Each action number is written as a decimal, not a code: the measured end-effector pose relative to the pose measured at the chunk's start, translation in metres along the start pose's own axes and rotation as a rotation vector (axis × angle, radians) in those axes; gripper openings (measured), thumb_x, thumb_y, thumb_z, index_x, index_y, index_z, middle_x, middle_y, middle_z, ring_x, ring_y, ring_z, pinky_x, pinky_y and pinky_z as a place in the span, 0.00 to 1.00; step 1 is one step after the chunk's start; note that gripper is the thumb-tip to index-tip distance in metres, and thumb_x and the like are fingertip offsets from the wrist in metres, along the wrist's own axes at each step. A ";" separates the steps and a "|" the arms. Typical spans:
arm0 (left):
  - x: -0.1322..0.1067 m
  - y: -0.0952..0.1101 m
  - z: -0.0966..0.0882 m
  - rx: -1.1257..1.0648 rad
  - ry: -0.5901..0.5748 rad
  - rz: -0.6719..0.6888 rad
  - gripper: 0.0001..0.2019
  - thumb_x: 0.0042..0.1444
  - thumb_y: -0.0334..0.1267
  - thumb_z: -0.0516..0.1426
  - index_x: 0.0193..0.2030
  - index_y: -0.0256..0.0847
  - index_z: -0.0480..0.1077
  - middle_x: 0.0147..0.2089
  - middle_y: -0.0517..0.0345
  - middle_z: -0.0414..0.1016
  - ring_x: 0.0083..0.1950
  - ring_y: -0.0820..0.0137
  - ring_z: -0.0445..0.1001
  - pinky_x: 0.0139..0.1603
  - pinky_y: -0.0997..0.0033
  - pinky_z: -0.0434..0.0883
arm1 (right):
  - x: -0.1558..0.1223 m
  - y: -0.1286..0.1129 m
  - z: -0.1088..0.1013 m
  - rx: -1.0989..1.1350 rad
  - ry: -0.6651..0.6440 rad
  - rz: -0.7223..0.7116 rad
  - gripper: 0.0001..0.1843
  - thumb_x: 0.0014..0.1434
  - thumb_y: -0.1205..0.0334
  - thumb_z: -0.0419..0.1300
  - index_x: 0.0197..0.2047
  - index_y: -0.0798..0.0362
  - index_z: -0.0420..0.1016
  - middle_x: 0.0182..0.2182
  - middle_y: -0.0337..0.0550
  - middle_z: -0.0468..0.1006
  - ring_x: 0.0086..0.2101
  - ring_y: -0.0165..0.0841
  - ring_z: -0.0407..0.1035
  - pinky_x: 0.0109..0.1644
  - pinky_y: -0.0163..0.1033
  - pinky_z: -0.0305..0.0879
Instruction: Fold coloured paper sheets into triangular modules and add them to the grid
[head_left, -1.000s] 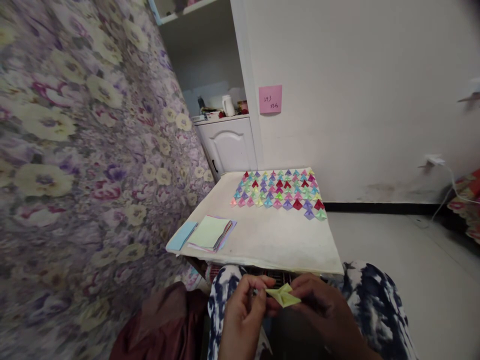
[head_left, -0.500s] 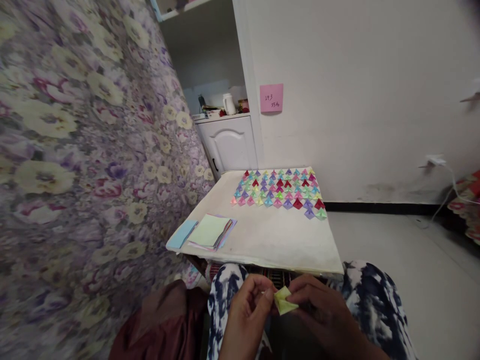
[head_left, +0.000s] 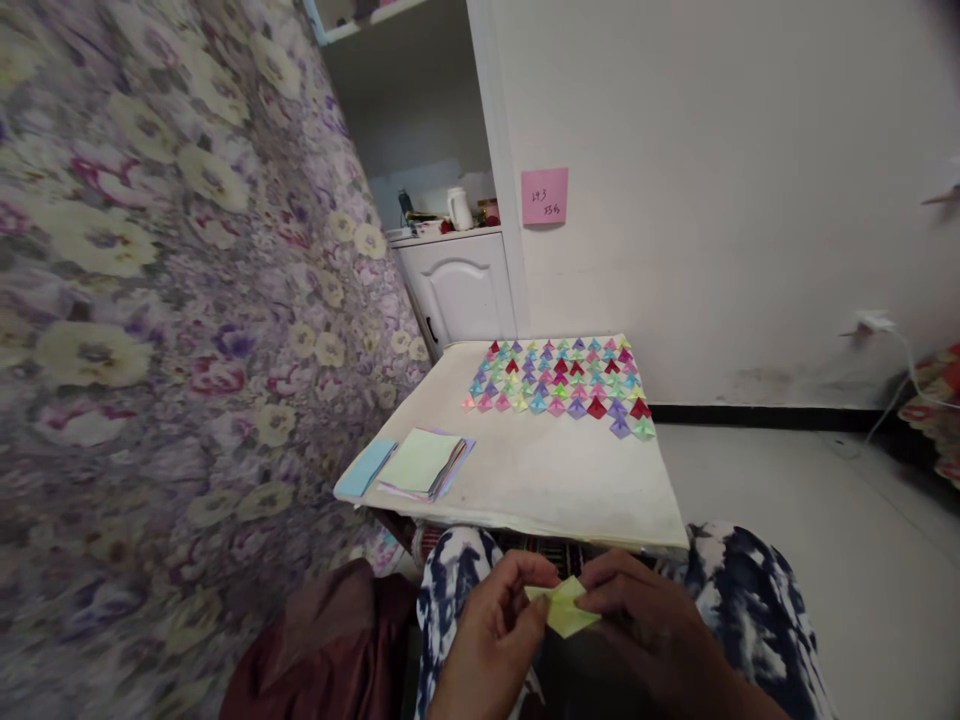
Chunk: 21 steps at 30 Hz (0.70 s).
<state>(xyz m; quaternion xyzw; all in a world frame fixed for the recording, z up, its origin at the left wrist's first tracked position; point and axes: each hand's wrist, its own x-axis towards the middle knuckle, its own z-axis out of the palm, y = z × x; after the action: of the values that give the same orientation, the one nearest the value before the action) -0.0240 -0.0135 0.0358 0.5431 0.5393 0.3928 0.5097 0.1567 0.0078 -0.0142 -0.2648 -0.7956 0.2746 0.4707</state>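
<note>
Between my two hands is a small piece of folded yellow origami paper (head_left: 568,610), held above my lap just off the table's front edge. My left hand (head_left: 501,620) pinches its left side between thumb and fingers. On the right side, my right hand (head_left: 637,605) grips it with curled fingers, partly in shadow. Several rows of small folded paper pieces (head_left: 559,385) in many colours lie at the far right of the table. A stack of square paper sheets (head_left: 421,462), pale green on top, rests at the table's near left.
The white-covered table (head_left: 555,475) stands before my knees. Blue paper (head_left: 365,470) lies at its left corner. A flowered curtain (head_left: 187,350) hangs at left, with a white cabinet (head_left: 465,290) behind. A pink note (head_left: 545,196) sticks to the wall. Dark red cloth (head_left: 315,640) is beside my left leg.
The yellow paper is spread wider between my fingers, showing more of its surface. My left thumb has shifted on it. The things on the table have not moved.
</note>
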 end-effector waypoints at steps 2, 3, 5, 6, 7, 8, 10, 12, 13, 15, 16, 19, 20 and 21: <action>0.001 0.000 0.001 0.037 0.000 0.011 0.07 0.51 0.33 0.55 0.38 0.39 0.69 0.37 0.56 0.70 0.36 0.70 0.67 0.37 0.74 0.64 | 0.001 0.000 0.000 0.015 -0.006 0.011 0.12 0.54 0.75 0.57 0.40 0.50 0.69 0.37 0.43 0.72 0.38 0.30 0.70 0.40 0.32 0.65; 0.001 0.000 0.001 0.039 0.002 0.016 0.08 0.50 0.32 0.55 0.39 0.39 0.69 0.38 0.55 0.71 0.38 0.69 0.68 0.38 0.73 0.64 | 0.001 0.000 0.000 0.023 -0.011 0.020 0.12 0.54 0.75 0.57 0.39 0.50 0.70 0.37 0.43 0.72 0.37 0.30 0.70 0.40 0.32 0.65; 0.001 0.000 0.004 0.015 0.008 0.027 0.09 0.50 0.31 0.55 0.39 0.39 0.69 0.39 0.55 0.71 0.41 0.67 0.68 0.41 0.72 0.65 | 0.001 0.002 0.001 0.040 -0.011 0.044 0.10 0.54 0.73 0.58 0.39 0.50 0.71 0.37 0.43 0.73 0.37 0.30 0.70 0.40 0.32 0.65; 0.001 0.000 0.005 -0.007 0.012 0.031 0.09 0.49 0.31 0.55 0.39 0.39 0.69 0.39 0.54 0.71 0.42 0.66 0.69 0.41 0.72 0.65 | 0.001 0.003 0.002 0.051 -0.003 0.057 0.09 0.55 0.72 0.59 0.38 0.50 0.71 0.36 0.43 0.73 0.37 0.30 0.70 0.40 0.32 0.65; 0.000 0.001 0.006 -0.031 0.020 0.028 0.09 0.49 0.31 0.54 0.39 0.39 0.69 0.39 0.54 0.72 0.41 0.67 0.69 0.40 0.72 0.66 | 0.001 0.004 0.003 0.063 0.011 0.070 0.08 0.55 0.71 0.59 0.37 0.50 0.71 0.36 0.43 0.73 0.36 0.30 0.71 0.40 0.33 0.66; 0.000 0.001 0.007 -0.059 0.027 0.018 0.10 0.49 0.31 0.54 0.40 0.39 0.68 0.38 0.55 0.72 0.40 0.67 0.69 0.39 0.72 0.66 | 0.000 0.005 0.004 0.077 0.028 0.084 0.07 0.54 0.70 0.59 0.37 0.50 0.71 0.36 0.43 0.74 0.36 0.31 0.71 0.40 0.33 0.66; 0.000 0.002 0.009 -0.115 0.041 0.011 0.12 0.50 0.32 0.54 0.43 0.40 0.67 0.39 0.54 0.72 0.40 0.67 0.70 0.39 0.72 0.67 | 0.000 0.007 0.006 0.104 0.063 0.118 0.06 0.54 0.70 0.60 0.35 0.51 0.72 0.35 0.42 0.74 0.36 0.31 0.71 0.39 0.33 0.66; -0.001 0.003 0.010 -0.113 0.081 0.057 0.10 0.50 0.32 0.55 0.41 0.41 0.67 0.42 0.52 0.71 0.44 0.65 0.70 0.42 0.72 0.67 | 0.001 0.007 0.007 0.125 0.082 0.155 0.05 0.53 0.70 0.60 0.34 0.51 0.72 0.34 0.42 0.74 0.35 0.31 0.71 0.38 0.33 0.66; -0.001 0.002 0.010 -0.078 0.102 0.093 0.08 0.49 0.31 0.55 0.38 0.40 0.68 0.45 0.51 0.70 0.47 0.64 0.69 0.44 0.71 0.66 | 0.001 0.007 0.008 0.131 0.081 0.170 0.04 0.53 0.69 0.60 0.33 0.51 0.73 0.34 0.42 0.74 0.35 0.31 0.71 0.38 0.33 0.66; -0.001 0.002 0.010 0.038 0.132 0.158 0.05 0.49 0.29 0.54 0.33 0.40 0.68 0.50 0.50 0.68 0.52 0.63 0.67 0.46 0.71 0.65 | 0.002 0.006 0.008 0.142 0.075 0.191 0.03 0.53 0.68 0.60 0.33 0.51 0.73 0.34 0.42 0.74 0.35 0.32 0.71 0.39 0.34 0.66; -0.002 0.001 0.010 0.096 0.133 0.176 0.05 0.49 0.29 0.54 0.32 0.40 0.68 0.51 0.49 0.68 0.52 0.62 0.66 0.46 0.71 0.65 | 0.002 0.006 0.008 0.149 0.069 0.198 0.03 0.54 0.68 0.60 0.33 0.51 0.73 0.34 0.42 0.74 0.35 0.32 0.71 0.39 0.34 0.66; -0.002 0.000 0.009 0.201 0.118 0.203 0.06 0.50 0.27 0.53 0.31 0.41 0.68 0.49 0.50 0.69 0.50 0.63 0.68 0.46 0.70 0.65 | 0.003 0.006 0.008 0.170 0.058 0.202 0.03 0.54 0.68 0.60 0.33 0.52 0.74 0.33 0.42 0.74 0.34 0.32 0.71 0.38 0.34 0.67; -0.002 0.001 0.009 0.220 0.113 0.209 0.06 0.50 0.27 0.52 0.31 0.41 0.68 0.47 0.51 0.70 0.49 0.64 0.68 0.46 0.70 0.65 | 0.003 0.006 0.008 0.174 0.058 0.201 0.03 0.54 0.68 0.60 0.33 0.52 0.74 0.33 0.42 0.74 0.34 0.32 0.71 0.38 0.34 0.66; -0.002 0.001 0.009 0.238 0.104 0.213 0.07 0.50 0.26 0.52 0.30 0.41 0.68 0.45 0.51 0.71 0.48 0.64 0.69 0.45 0.70 0.65 | 0.003 0.006 0.008 0.175 0.059 0.197 0.03 0.54 0.68 0.60 0.33 0.52 0.74 0.33 0.42 0.74 0.34 0.32 0.71 0.37 0.34 0.66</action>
<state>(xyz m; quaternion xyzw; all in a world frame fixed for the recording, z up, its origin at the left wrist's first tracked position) -0.0150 -0.0165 0.0357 0.6326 0.5470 0.4055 0.3690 0.1497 0.0127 -0.0197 -0.3075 -0.7244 0.3800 0.4861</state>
